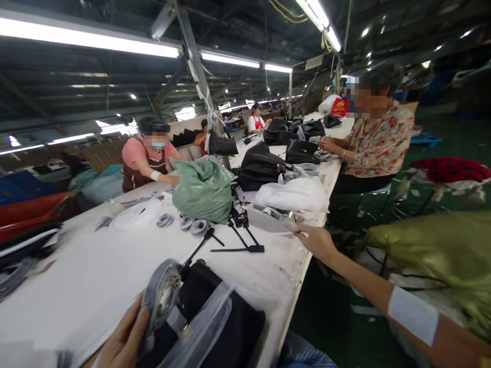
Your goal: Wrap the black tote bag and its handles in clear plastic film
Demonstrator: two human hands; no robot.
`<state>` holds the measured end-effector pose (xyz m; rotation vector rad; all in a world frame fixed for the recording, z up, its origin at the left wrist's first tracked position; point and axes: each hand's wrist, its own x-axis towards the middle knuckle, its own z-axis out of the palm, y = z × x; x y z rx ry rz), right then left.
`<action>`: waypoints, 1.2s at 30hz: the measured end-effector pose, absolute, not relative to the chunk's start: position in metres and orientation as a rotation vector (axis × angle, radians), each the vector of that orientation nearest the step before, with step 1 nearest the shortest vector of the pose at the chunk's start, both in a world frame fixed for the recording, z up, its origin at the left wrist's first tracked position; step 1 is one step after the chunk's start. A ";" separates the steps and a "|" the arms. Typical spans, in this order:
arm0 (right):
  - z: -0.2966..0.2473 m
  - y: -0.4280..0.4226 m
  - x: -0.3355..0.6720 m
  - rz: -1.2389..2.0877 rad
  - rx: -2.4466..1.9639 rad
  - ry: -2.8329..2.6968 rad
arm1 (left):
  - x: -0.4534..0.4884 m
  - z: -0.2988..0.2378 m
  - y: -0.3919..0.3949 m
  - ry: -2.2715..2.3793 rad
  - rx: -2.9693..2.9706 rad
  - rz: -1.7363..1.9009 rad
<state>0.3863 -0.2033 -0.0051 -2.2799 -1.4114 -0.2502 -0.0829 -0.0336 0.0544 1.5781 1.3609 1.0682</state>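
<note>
My left hand (123, 332) is closed around a coiled grey strap (160, 296) in clear plastic, with some metal showing inside the coil. Just beyond it lies a black handbag (236, 331) at the near table edge, a strip of clear film across its front. My right arm reaches out over the table's right edge. At its end my right hand (316, 242) pinches the edge of a clear plastic bag (264, 219). Black straps with tags (251, 248) lie on the tabletop left of that hand.
The white table (117, 271) runs away from me. On it are a green sack (203, 188), more coiled straps (199, 228), a white plastic bundle (293, 194) and black handbags (260, 166). Co-workers are at both sides. A yellow-green sack (440, 250) stands on the right.
</note>
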 end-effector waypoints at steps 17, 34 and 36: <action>-0.021 -0.155 0.337 -0.154 -2.482 -1.892 | -0.083 0.056 -0.042 1.163 1.492 1.043; 0.016 -0.147 0.314 0.147 -2.032 -1.464 | -0.089 0.069 -0.038 1.070 1.434 1.128; 0.032 -0.138 0.281 0.522 -1.699 -1.442 | -0.089 0.074 -0.034 1.006 1.440 1.117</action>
